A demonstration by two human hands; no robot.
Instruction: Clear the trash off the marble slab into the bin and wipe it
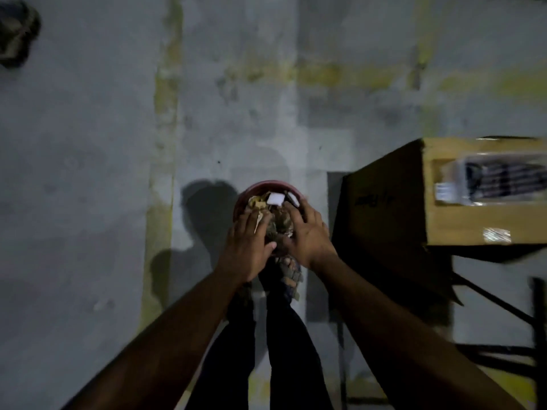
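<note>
red bin [268,184], brown box [461,223], grey floor [88,143].

No text can be read with certainty. The cardboard box [461,199], to the right of the right hand [305,232], carries a dark handwritten mark on its shaded side face; the characters are too blurred to decipher. A plastic-covered label [491,184] on the box top, farther right of that hand, shows dark printed lines and a small white tag, both illegible.
</note>
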